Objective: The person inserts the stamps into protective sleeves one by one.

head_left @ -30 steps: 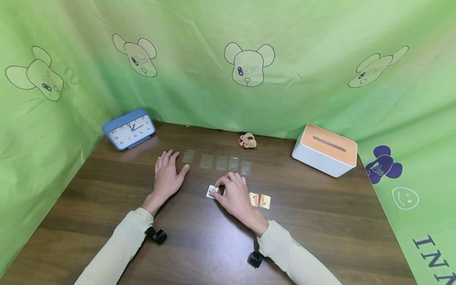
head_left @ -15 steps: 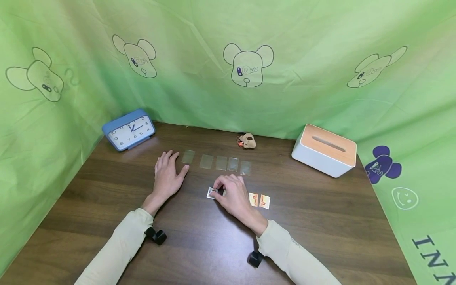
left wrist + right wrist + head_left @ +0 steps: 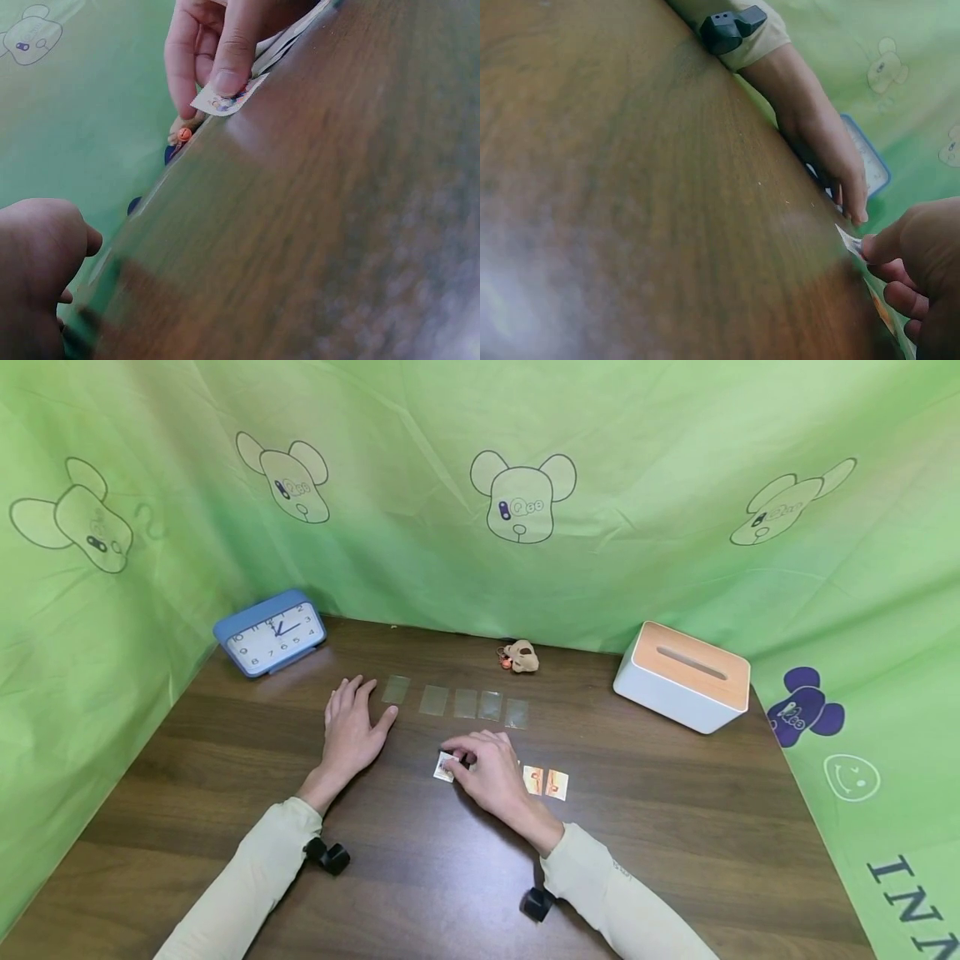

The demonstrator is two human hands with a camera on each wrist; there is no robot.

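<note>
In the head view, my right hand [image 3: 487,772] holds a small postage stamp [image 3: 442,767] just above or at the table, near the middle. The left wrist view shows its toothed edge and colourful print, with the right thumb [image 3: 229,75] across its face; the fingers behind are partly hidden. Two orange stamps [image 3: 545,782] lie right of that hand, which hides part of the row. My left hand [image 3: 351,727] rests on the table with fingers spread, beside the leftmost of several clear sleeves [image 3: 433,700].
A blue clock [image 3: 272,633] stands at the back left. At the back edge lies a small plush keychain [image 3: 521,656]. A white tissue box [image 3: 682,677] with a wooden lid sits at the back right. Green cloth [image 3: 420,568] hangs around the brown table [image 3: 675,827].
My right index finger has shifted a little to the left over the stamp's far edge, and the stamp has turned slightly. My left hand has stayed still.
</note>
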